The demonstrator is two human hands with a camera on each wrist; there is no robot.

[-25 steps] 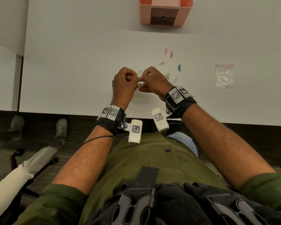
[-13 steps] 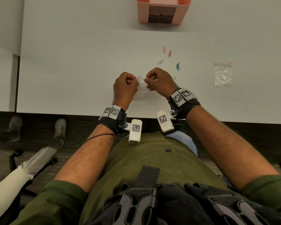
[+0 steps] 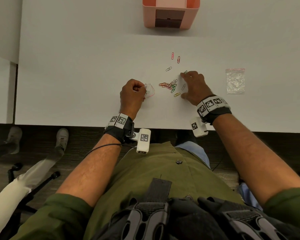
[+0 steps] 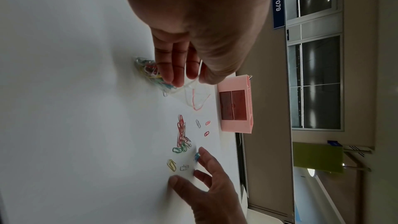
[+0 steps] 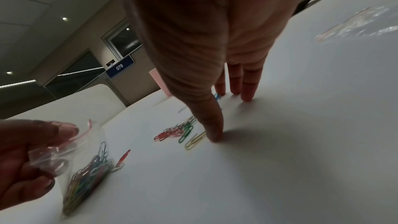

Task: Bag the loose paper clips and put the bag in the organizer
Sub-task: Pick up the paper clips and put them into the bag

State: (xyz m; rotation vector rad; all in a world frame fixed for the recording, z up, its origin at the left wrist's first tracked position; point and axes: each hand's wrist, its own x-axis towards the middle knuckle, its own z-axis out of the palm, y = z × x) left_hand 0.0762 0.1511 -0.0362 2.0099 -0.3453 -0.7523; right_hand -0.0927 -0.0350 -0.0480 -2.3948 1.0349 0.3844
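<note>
Head view: left hand (image 3: 132, 94) curled, pinching the red-edged mouth of a clear bag (image 3: 149, 90) on the white table (image 3: 76, 75). Right hand (image 3: 194, 87) spread, fingertips down beside the loose paper clips (image 3: 169, 85) — nothing gripped. Pink organizer (image 3: 170, 13) at the far edge; a second bag (image 3: 235, 81) lies well apart to the right.

Left wrist view: fingers (image 4: 170, 67) hold the bag (image 4: 172, 84), its lower end already full of coloured clips.

Right wrist view: thumb (image 5: 212, 129) touches the table just beside a yellow clip (image 5: 194, 140); fingers straight — hand open.
</note>
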